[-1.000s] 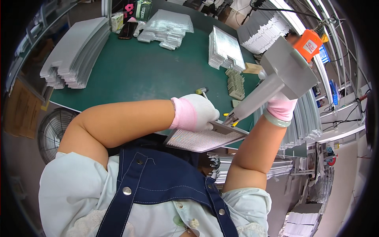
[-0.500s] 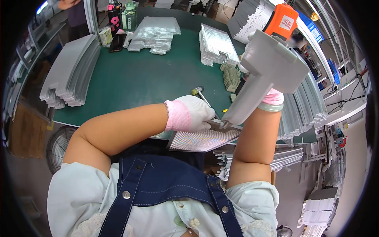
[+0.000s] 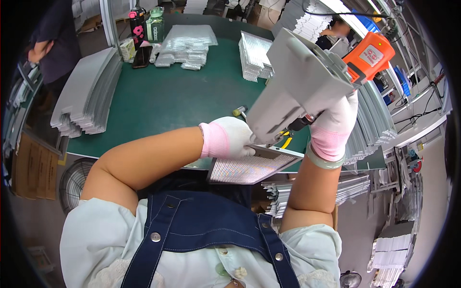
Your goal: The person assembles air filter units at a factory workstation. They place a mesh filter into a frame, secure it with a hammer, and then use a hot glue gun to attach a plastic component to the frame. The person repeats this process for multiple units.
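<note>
Since half a second ago, the bulky pale-grey tool with a tapered nose [image 3: 297,72] has twisted round: its bright orange block [image 3: 372,55] sits lower and further right, and way more of the white-gloved, pink-cuffed right hand [image 3: 336,115] shows. Going left to right, there's a tall stack of notched grey sheets [image 3: 89,91] on the dark green tabletop [image 3: 158,101], then a black phone [image 3: 142,56] and a pile of shiny translucent sheets [image 3: 187,43]. Next, the white-gloved, pink-cuffed left hand [image 3: 231,138] is pinched on the edge of a thin silvery fine-textured panel [image 3: 245,165], tilted over the tabletop's near edge. Tool's nose is right at that edge; can't tell if it's touching. Right hand looks wrapped round the tool's grip, fingers mostly hidden, with long grey strips [image 3: 374,129] beyond.
</note>
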Action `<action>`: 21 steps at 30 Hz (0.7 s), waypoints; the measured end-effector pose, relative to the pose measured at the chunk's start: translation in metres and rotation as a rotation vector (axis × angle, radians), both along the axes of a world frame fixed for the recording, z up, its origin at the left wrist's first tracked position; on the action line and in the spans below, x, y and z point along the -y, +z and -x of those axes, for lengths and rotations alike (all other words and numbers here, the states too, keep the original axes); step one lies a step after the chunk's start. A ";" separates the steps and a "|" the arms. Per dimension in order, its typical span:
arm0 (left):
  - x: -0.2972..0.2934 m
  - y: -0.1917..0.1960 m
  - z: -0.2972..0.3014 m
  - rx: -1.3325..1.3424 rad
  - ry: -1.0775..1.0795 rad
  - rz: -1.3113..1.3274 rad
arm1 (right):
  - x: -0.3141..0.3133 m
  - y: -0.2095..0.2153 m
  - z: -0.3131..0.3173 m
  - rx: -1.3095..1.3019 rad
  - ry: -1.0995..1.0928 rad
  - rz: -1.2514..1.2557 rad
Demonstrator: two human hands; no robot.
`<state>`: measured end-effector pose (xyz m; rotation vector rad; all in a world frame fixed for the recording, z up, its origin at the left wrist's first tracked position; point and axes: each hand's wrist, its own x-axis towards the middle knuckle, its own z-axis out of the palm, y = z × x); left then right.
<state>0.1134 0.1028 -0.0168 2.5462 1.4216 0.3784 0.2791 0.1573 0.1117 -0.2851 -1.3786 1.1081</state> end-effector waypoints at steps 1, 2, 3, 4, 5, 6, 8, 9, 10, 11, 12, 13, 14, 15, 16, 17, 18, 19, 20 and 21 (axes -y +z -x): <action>0.005 0.005 0.001 -0.007 0.007 0.026 | 0.001 0.006 0.001 0.050 -0.008 0.018; 0.011 0.011 0.005 0.012 -0.002 0.061 | 0.000 0.014 0.002 0.100 -0.007 0.036; 0.019 0.021 0.006 0.032 -0.019 0.100 | -0.005 0.023 0.003 0.070 -0.062 0.089; 0.030 0.034 0.010 0.021 -0.007 0.169 | -0.009 0.033 0.004 0.038 -0.113 0.143; 0.043 0.047 0.018 0.008 0.048 0.178 | -0.013 0.044 0.007 0.004 -0.155 0.195; 0.055 0.056 0.027 -0.004 0.087 0.184 | -0.020 0.055 0.002 0.004 -0.217 0.150; 0.084 0.071 0.055 0.039 0.205 0.135 | -0.053 0.077 -0.022 0.038 -0.272 0.093; 0.096 0.078 0.075 0.097 0.241 0.073 | -0.064 0.090 -0.044 0.075 -0.307 0.074; 0.117 0.084 0.100 0.232 0.262 -0.049 | -0.075 0.094 -0.049 0.056 -0.322 0.058; 0.137 0.089 0.125 0.246 0.287 -0.191 | -0.106 0.099 -0.070 0.109 -0.431 0.010; 0.162 0.089 0.147 0.332 0.410 -0.280 | -0.105 0.099 -0.064 0.147 -0.498 -0.026; 0.188 0.084 0.163 0.377 0.568 -0.409 | -0.103 0.101 -0.058 0.189 -0.570 -0.064; 0.213 0.076 0.170 0.543 0.653 -0.443 | -0.109 0.100 -0.058 0.241 -0.608 -0.099; 0.235 0.063 0.181 0.634 0.708 -0.513 | -0.120 0.100 -0.064 0.286 -0.640 -0.126; 0.238 0.049 0.179 0.617 0.760 -0.495 | -0.128 0.098 -0.062 0.334 -0.673 -0.157; 0.239 0.031 0.176 0.598 0.820 -0.480 | -0.125 0.096 -0.055 0.405 -0.814 -0.214; 0.225 0.003 0.163 0.777 0.823 -0.532 | -0.135 0.094 -0.059 0.415 -0.805 -0.206; 0.210 -0.029 0.152 0.952 0.823 -0.580 | -0.151 0.092 -0.071 0.428 -0.793 -0.190; 0.203 -0.071 0.158 0.683 0.795 -0.626 | -0.162 0.089 -0.076 0.441 -0.797 -0.206; 0.195 -0.082 0.156 0.448 0.785 -0.546 | -0.169 0.087 -0.085 0.459 -0.819 -0.224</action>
